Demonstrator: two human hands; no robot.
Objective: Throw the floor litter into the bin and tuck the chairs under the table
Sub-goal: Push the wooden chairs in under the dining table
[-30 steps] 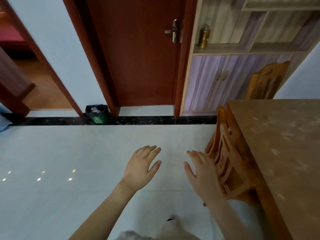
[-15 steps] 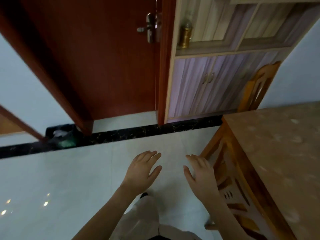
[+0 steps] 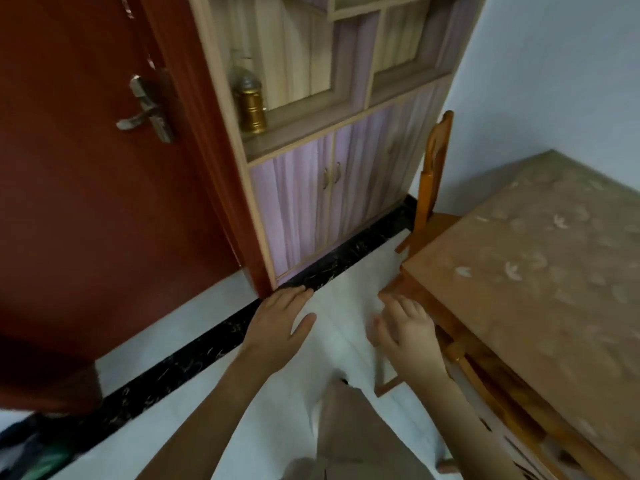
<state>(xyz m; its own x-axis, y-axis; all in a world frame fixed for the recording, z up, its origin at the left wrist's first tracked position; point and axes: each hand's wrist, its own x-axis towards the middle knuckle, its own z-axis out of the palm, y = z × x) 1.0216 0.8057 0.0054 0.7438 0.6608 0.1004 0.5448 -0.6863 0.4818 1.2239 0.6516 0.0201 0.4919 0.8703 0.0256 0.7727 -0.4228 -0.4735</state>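
Note:
My left hand (image 3: 277, 323) and my right hand (image 3: 405, 334) hover open over the white floor, palms down, holding nothing. The right hand is just left of the wooden table (image 3: 540, 271) and close to a wooden chair (image 3: 485, 382) tucked under the table's near side. A second wooden chair (image 3: 433, 174) stands at the table's far end, its seat partly under the top. The dark bin (image 3: 31, 455) with a green patch shows blurred at the bottom left corner. No litter is visible on the floor.
A red door (image 3: 86, 185) with a metal handle (image 3: 149, 112) fills the left. A wood-grain cabinet (image 3: 311, 202) stands beside it with a gold jar (image 3: 251, 109) on its shelf. A black tile strip (image 3: 207, 337) crosses the floor. My trouser leg (image 3: 353, 438) shows below.
The view has swung right and tilted; the bin slid to the bottom left corner and the far chair came into fuller view. Both hands stay open and empty.

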